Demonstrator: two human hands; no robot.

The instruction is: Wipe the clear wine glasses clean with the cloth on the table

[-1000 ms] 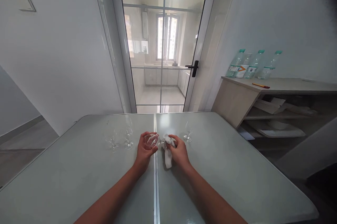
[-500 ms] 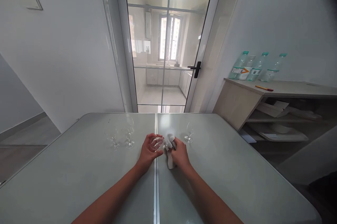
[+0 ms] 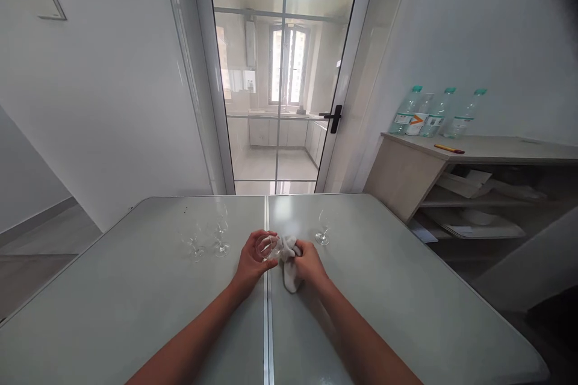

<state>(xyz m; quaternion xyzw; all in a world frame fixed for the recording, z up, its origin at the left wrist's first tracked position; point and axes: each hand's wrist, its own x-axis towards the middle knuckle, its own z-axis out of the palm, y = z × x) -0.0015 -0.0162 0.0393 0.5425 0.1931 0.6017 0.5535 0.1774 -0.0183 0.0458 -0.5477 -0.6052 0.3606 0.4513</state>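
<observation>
My left hand point(image 3: 250, 261) is wrapped round a small clear stemmed glass point(image 3: 265, 246), held tipped on its side just above the grey table point(image 3: 135, 300). My right hand point(image 3: 308, 262) is closed on a white cloth point(image 3: 289, 267), pressed against the glass's mouth; the cloth's tail hangs down to the tabletop. Two more stemmed glasses point(image 3: 194, 241) point(image 3: 221, 235) stand upright to the left of my hands. Another glass point(image 3: 323, 229) stands upright just right of them.
A glass door point(image 3: 280, 71) with a black handle point(image 3: 332, 117) stands behind the table. A wooden shelf unit point(image 3: 474, 156) on the right carries several water bottles point(image 3: 431, 111) and a pen point(image 3: 448, 148). A seam point(image 3: 265, 325) runs down the table's middle.
The view shifted slightly. Both hands stay together at the table's centre; the right hand has worked the cloth a little against the glass.
</observation>
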